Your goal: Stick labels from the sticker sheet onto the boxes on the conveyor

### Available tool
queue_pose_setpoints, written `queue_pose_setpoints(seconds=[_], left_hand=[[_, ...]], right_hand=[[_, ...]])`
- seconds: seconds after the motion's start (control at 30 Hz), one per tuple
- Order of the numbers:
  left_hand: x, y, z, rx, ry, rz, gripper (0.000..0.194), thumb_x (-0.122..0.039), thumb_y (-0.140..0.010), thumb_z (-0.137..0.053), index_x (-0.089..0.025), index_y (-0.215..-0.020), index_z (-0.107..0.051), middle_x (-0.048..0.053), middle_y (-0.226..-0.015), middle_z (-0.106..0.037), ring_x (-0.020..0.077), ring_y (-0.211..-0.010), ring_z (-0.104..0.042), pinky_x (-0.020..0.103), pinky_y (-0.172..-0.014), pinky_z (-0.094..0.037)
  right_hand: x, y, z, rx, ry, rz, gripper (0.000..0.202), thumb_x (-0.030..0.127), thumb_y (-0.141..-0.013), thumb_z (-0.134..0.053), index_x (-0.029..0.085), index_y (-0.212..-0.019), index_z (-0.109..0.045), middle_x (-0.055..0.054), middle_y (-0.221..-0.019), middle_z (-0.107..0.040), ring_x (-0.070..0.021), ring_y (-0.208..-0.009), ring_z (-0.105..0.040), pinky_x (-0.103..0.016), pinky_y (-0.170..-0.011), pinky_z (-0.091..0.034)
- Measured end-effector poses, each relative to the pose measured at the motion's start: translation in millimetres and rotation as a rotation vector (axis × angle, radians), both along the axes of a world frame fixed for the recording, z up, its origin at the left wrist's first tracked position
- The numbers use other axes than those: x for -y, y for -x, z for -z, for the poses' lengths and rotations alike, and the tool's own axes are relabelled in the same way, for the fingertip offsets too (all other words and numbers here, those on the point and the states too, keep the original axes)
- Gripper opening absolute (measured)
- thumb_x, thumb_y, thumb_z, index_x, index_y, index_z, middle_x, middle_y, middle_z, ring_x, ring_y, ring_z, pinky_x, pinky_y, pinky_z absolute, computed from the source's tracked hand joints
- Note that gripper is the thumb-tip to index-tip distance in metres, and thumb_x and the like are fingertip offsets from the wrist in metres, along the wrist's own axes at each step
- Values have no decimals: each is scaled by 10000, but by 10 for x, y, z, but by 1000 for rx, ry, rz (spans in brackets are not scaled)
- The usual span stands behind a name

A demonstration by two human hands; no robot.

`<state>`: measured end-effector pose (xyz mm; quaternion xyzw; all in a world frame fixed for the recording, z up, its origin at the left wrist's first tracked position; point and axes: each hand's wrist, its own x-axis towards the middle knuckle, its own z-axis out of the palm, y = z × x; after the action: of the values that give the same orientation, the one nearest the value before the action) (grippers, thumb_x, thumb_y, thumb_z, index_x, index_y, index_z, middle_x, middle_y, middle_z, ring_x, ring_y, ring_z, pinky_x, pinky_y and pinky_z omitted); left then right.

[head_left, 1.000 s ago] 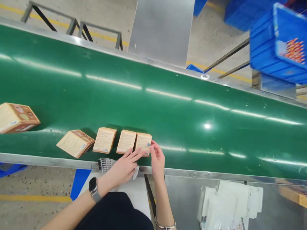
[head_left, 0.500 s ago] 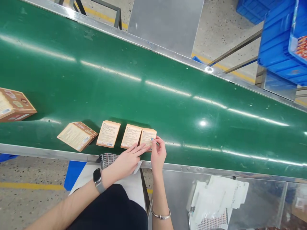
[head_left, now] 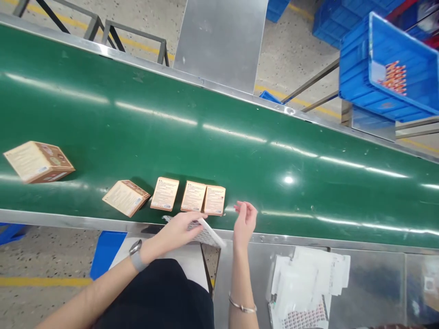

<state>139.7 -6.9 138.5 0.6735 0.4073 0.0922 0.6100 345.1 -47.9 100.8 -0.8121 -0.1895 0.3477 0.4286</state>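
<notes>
In the head view, a glossy green conveyor belt (head_left: 240, 164) carries a row of tan-and-brown cardboard boxes (head_left: 165, 194) along its near side. The rightmost box (head_left: 215, 200) stands close beside its neighbour (head_left: 192, 196); another brown-sided box (head_left: 37, 162) sits apart, towards the belt's left end. The left hand (head_left: 181, 230) is at the belt's near edge, pinching a thin white sheet printed in rows (head_left: 207, 235) between thumb and fingers; hand and sheet hide part of that edge. The right hand (head_left: 246, 221) is over the belt, just right of the boxes, thumb and fingers narrowly together; it is too small to tell whether anything is between the fingertips. Loose white printed papers (head_left: 305, 274) lie on a grey metal table (head_left: 370, 283) along the belt's near side. Beyond the far side are a grey metal panel (head_left: 221, 41) and an open blue plastic crate (head_left: 355, 73) holding orange pieces (head_left: 395, 77).
</notes>
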Motion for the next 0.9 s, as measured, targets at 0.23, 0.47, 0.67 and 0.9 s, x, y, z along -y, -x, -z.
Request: queue_pose_setpoints(seconds=[0.23, 0.47, 0.67, 0.9], left_hand=[[-33, 455, -102, -83, 54, -261, 271, -334, -962, -416, -165, -1067, -600, 57, -886, -763, 228, -793, -749, 308, -639, -600], [90, 327, -428, -115, -335, -181, 321, -300, -964, -545, -249, -1279, -582, 66, -1385, -618, 285, -1358, -489, 485, -1186, -285], [69, 178, -576, -124, -410, 12, 303, -301, -1051, -424, -221, -898, -673, 4, -828, -732, 184, -753, -663, 319, -721, -459], [38, 179, -594, -147, -481, 119, 403, -290, -1078, -340, -212, -845, -660, 3, -736, -699, 181, -682, -621, 326, -666, -386]], right_hand=[[382, 187, -608, -419, -5, -430, 547, 503, -631, -851, 200, -1048, -670, -99, -946, -764, -274, -867, -736, -368, -756, -607], [418, 546, -660, -399, 8, -461, 358, 481, -819, -711, 185, -1017, -668, -37, -700, -737, -209, -642, -704, -292, -621, -573], [371, 503, -806, -318, -20, -585, 249, 440, -849, -690, 194, -861, -724, -30, -655, -733, -199, -596, -688, -271, -574, -549], [285, 327, -944, -4, -201, -727, 108, 309, -895, -656, 248, -900, -744, -65, -955, -776, -238, -913, -727, -339, -807, -596]])
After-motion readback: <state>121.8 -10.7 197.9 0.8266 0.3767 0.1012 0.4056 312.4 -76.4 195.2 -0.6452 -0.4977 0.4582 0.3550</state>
